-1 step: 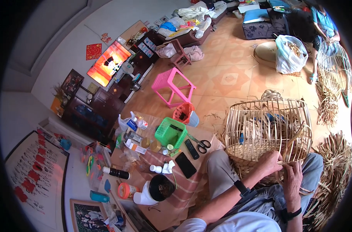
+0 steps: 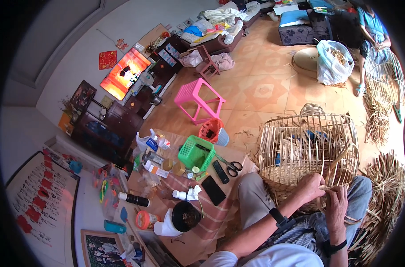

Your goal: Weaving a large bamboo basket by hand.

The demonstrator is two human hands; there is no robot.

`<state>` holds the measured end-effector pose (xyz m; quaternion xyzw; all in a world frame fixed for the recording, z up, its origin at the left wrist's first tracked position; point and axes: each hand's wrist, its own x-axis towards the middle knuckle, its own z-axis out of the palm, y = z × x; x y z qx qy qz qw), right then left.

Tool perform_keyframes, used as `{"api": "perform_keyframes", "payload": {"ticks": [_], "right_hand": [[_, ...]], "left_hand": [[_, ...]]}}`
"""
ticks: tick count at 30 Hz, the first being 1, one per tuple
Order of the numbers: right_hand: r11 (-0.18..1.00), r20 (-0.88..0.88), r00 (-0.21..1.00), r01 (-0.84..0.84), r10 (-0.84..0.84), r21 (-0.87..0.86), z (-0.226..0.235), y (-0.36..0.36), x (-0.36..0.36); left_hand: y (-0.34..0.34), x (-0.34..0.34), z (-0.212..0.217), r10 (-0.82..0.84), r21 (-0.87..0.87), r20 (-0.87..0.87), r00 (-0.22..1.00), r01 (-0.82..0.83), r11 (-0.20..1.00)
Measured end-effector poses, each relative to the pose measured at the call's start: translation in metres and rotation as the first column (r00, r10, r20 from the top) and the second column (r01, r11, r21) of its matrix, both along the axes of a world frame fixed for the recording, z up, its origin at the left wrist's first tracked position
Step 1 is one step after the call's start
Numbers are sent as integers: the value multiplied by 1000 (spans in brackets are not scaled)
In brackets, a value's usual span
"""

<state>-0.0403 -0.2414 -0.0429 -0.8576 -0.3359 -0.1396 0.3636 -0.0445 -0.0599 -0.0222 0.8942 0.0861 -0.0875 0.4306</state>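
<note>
A half-woven basket of pale dried straw rests against my legs, its lower band tightly braided and its upright strips forming an open cage. At the near right edge of the braid, my left hand is closed in a pinch on a straw strip. My right hand sits just beside it, fingers closed on a strip at the same spot. Short strip ends poke out beside the right hand. The fingertips partly hide the exact point of weaving. Blue and dark bits show inside the basket through the cage.
A heap of straw lies at my right. On the low table at left are scissors, a phone, a green basket and several bottles. Beyond stands a pink stool. Another person holds a similar basket at far right.
</note>
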Motion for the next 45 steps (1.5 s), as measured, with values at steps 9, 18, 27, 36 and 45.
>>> {"api": "perform_keyframes", "payload": {"ticks": [9, 18, 27, 36, 45], "right_hand": [[1000, -54, 999, 1, -1, -5, 0, -3, -8], [997, 26, 998, -51, 52, -66, 8, -9, -11], [995, -61, 997, -55, 50, -79, 9, -9, -9], [989, 21, 998, -61, 64, -135, 15, -11, -13], [995, -49, 998, 38, -34, 92, -12, -10, 12]], "left_hand": [[-7, -7, -13, 135, -134, 140, 981, -116, 984], [-2, -6, -6, 58, -111, 91, 994, -48, 993], [1, -1, -2, 34, -205, -15, 999, -36, 978], [0, 2, -2, -68, -17, -41, 997, 67, 998], [-4, 2, -4, -1, -336, -81, 997, -26, 941]]}}
